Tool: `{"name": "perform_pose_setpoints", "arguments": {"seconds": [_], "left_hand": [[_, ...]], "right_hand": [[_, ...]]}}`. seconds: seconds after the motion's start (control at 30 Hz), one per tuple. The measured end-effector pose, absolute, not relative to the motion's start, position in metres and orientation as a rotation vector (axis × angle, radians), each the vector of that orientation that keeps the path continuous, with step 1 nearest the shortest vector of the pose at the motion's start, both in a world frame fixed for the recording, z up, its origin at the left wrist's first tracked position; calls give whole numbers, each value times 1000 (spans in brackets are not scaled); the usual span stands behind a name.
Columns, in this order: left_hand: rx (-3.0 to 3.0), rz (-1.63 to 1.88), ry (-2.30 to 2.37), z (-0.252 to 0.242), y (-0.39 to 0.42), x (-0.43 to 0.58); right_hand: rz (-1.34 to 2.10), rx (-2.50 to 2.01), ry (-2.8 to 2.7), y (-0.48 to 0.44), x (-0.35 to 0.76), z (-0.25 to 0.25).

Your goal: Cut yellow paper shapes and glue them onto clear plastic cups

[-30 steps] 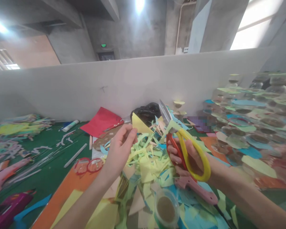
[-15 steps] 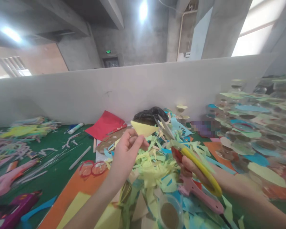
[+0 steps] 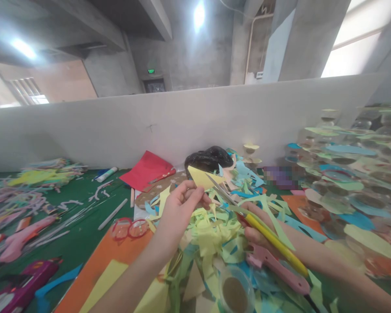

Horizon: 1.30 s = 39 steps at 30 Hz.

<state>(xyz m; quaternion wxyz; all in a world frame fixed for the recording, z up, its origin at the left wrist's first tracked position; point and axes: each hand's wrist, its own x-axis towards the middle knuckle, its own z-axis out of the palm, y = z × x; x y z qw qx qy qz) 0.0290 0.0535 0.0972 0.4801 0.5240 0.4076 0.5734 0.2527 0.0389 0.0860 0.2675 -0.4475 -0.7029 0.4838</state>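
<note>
Between the thumb and fingers of my left hand (image 3: 184, 206) is a yellow piece of paper (image 3: 203, 177), its pointed corner upward. My right hand (image 3: 260, 221) grips yellow-handled scissors (image 3: 270, 234), whose blades point up and left and meet the paper's right edge. Some of the right fingers are hidden behind the handle. Below both hands lies a heap of paper scraps (image 3: 208, 234) in yellow, green and blue. A pink-handled tool (image 3: 280, 269) rests on the heap under my right hand, and a clear round cup (image 3: 236, 289) sits at the front.
Stacked clear cups with paper discs (image 3: 348, 174) stand at the right. A black plastic bag (image 3: 208, 158) and red paper (image 3: 146, 171) lie near the white partition (image 3: 117, 126). At left are a pink glue gun (image 3: 26, 239), a purple tool (image 3: 26, 284) and red-rimmed glasses (image 3: 130, 228).
The scissors have turned lower and their blades have come together more at the yellow paper. The view has shifted slightly, so most things sit a little further right.
</note>
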Motion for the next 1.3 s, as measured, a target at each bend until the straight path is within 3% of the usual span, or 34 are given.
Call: {"name": "perform_pose_setpoints", "arguments": {"seconds": [0.2, 0.57, 0.87, 1.07, 1.3], "left_hand": [[1293, 1382, 1020, 98, 54, 27], [1271, 1242, 1113, 104, 46, 36], [1266, 1094, 1325, 107, 46, 28], [1284, 1237, 1306, 109, 48, 27], [1673, 1148, 1418, 120, 52, 8]], "right_hand": [[1384, -1259, -2017, 41, 250, 87], [1130, -1348, -2023, 40, 246, 88], [1130, -1333, -1939, 47, 243, 85], [1122, -1325, -1978, 50, 246, 78], [1220, -1269, -1968, 48, 247, 83]]}}
